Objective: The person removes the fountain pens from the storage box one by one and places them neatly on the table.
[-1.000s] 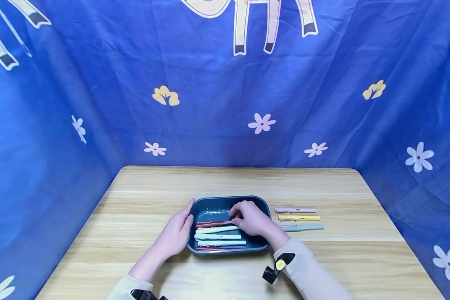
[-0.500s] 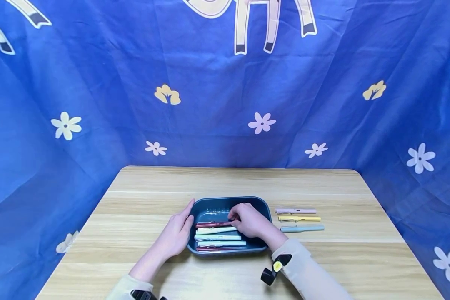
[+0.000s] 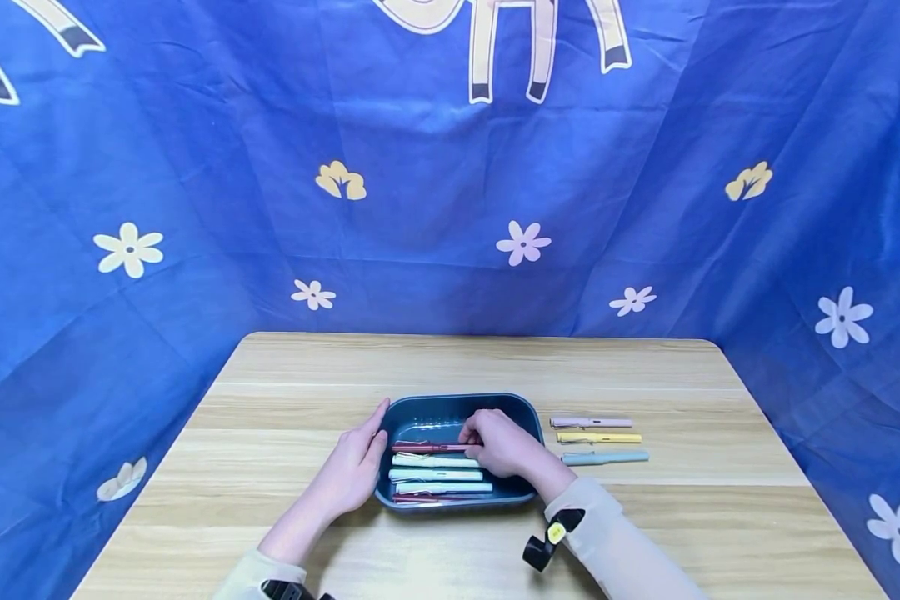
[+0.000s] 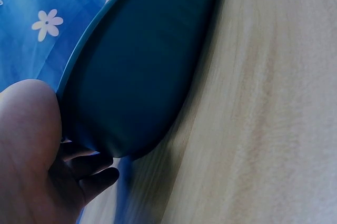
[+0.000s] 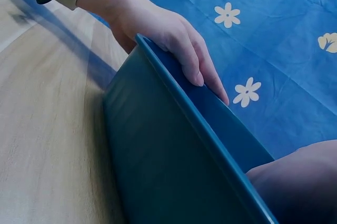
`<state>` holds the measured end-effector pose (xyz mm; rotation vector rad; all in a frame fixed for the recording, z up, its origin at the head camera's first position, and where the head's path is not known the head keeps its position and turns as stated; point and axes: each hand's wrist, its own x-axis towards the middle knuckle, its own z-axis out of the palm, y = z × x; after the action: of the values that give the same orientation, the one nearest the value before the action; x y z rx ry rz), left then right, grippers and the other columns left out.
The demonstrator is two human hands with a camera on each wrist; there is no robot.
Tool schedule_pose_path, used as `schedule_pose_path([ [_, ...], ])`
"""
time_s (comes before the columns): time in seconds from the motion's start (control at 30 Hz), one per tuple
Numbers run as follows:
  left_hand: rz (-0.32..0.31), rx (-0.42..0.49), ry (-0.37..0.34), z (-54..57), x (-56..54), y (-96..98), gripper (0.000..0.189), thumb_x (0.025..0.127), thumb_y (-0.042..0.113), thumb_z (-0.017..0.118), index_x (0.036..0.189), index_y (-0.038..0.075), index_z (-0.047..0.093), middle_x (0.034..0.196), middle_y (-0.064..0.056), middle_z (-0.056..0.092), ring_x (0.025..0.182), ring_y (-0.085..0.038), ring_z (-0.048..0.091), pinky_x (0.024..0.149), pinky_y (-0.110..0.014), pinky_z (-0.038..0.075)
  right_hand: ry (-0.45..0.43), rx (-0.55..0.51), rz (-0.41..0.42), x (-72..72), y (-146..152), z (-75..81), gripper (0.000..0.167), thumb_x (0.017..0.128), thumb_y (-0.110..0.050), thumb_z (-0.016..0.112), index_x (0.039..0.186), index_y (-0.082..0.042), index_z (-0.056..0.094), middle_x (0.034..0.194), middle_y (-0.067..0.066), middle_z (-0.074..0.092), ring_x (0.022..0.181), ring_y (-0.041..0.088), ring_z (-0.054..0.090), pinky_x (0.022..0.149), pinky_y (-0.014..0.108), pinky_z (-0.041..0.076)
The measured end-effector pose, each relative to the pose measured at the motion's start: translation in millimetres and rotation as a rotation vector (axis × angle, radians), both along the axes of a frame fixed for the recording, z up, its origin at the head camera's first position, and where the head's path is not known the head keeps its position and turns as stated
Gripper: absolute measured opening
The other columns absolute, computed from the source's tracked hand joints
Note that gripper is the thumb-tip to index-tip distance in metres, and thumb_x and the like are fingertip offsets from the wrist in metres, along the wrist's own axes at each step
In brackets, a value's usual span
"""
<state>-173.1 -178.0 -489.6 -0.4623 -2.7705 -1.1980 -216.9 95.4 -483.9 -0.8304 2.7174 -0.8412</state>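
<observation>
In the head view a dark teal tray [image 3: 457,507] holds several pens lying crosswise. My left hand [image 3: 348,471] grips its left end, the thumb at the rim; the left wrist view shows curled fingers [image 4: 97,179] beside the tray wall. My right hand [image 3: 504,443] reaches inside and pinches the right end of a dark red pen [image 3: 429,448], the rearmost one. In front of that pen lie a white pen [image 3: 427,461], two pale blue-green pens [image 3: 442,475] and another dark red pen [image 3: 435,499]. The right wrist view hides the right fingertips behind the tray wall.
Right of the tray, a lilac pen [image 3: 591,422], a yellow pen [image 3: 598,437] and a light blue pen [image 3: 604,457] lie in a column on the wooden table [image 3: 682,517]. A blue patterned curtain [image 3: 435,233] hangs round the back and sides.
My right fingers have shifted slightly at the dark red pen, which has moved a little. More of the white pen's right end shows now. The left hand and tray have stayed put.
</observation>
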Motion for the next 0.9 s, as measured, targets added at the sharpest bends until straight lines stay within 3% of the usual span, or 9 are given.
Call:
schedule_pose_path([
  [0.2,0.002,0.0,0.001,-1.4,-0.2,0.2,0.054,0.112,0.007,0.045,0.164,-0.001,0.032,0.157,-0.027,0.046,0.143,-0.041,0.047,0.121,-0.054,0.033,0.038,-0.029,-0.02,1.4,2.7,2.3,0.007,0.101,-0.008,0.071,0.101,-0.014,0.075,0.091,-0.008,0.06,0.087,0.011,0.056,0.082,0.031,0.053],
  [0.47,0.003,0.0,0.002,-2.3,0.0,0.4,0.054,0.112,0.007,0.045,0.164,-0.001,0.032,0.156,-0.027,0.047,0.143,-0.041,0.048,0.121,-0.055,0.033,0.039,-0.121,-0.022,1.6,4.5,5.1,0.006,0.102,-0.008,0.07,0.103,-0.012,0.075,0.094,-0.006,0.061,0.084,0.01,0.056,0.076,0.028,0.052],
  [0.67,0.002,-0.002,-0.001,-1.1,0.2,0.1,0.054,0.112,0.007,0.044,0.164,-0.001,0.032,0.156,-0.028,0.047,0.142,-0.041,0.048,0.121,-0.055,0.033,0.016,-0.174,-0.045,3.4,4.1,9.7,0.008,0.101,-0.009,0.072,0.105,-0.015,0.077,0.098,-0.008,0.068,0.086,0.01,0.059,0.079,0.032,0.051],
  [0.9,0.002,-0.003,-0.003,0.4,0.2,-0.2,0.054,0.113,0.008,0.045,0.164,-0.001,0.032,0.156,-0.027,0.047,0.143,-0.041,0.048,0.121,-0.055,0.033,-0.033,-0.302,-0.051,4.9,2.1,15.8,0.009,0.099,-0.006,0.075,0.105,-0.011,0.079,0.083,-0.007,0.068,0.069,0.007,0.058,0.062,0.025,0.05],
])
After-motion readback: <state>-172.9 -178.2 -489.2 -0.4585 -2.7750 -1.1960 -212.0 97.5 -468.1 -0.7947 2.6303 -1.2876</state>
